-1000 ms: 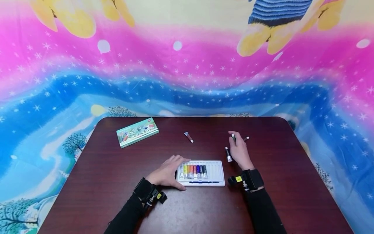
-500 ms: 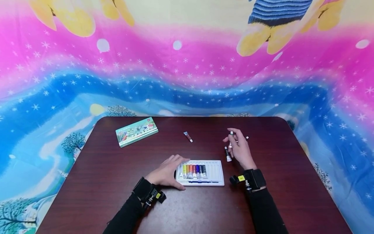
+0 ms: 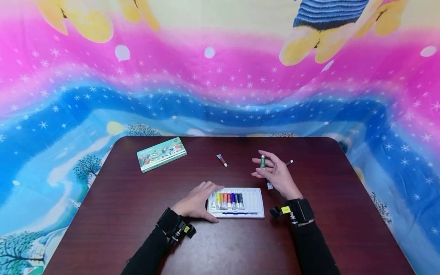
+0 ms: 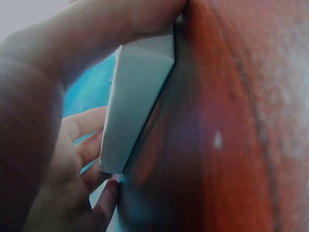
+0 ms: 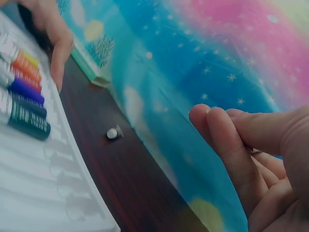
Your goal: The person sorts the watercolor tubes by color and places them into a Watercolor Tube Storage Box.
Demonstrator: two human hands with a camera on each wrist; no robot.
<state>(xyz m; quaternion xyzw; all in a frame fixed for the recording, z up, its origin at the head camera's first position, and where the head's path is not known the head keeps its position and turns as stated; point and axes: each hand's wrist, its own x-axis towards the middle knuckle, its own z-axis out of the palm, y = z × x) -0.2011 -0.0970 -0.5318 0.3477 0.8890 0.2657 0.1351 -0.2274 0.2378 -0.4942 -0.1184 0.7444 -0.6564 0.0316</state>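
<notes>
In the head view my left hand (image 3: 196, 202) grips the left end of a white plastic tray (image 3: 254, 199), thumb at the near edge and fingers at the far one. The left wrist view shows the tray's side wall (image 4: 137, 96) between them. Several paint tubes (image 3: 229, 201) lie side by side in its left slots, a thin dark paintbrush (image 3: 240, 214) along the front. My right hand (image 3: 281, 176) pinches a green paint tube (image 3: 262, 161) between thumb and finger, beyond the tray's back right corner. A black paint tube (image 3: 269, 185) lies partly hidden under that hand.
A reddish-brown paint tube (image 3: 222, 160) lies behind the tray. Another tube's white-capped end (image 3: 290, 162) shows just right of my right hand. The green illustrated box (image 3: 161, 154) sits at the back left of the dark wooden table (image 3: 113, 214). A patterned cloth (image 3: 220, 84) hangs behind.
My right hand has moved left with the green tube, passing over the black tube and turning so the green label shows. The left hand stays on the tray.
</notes>
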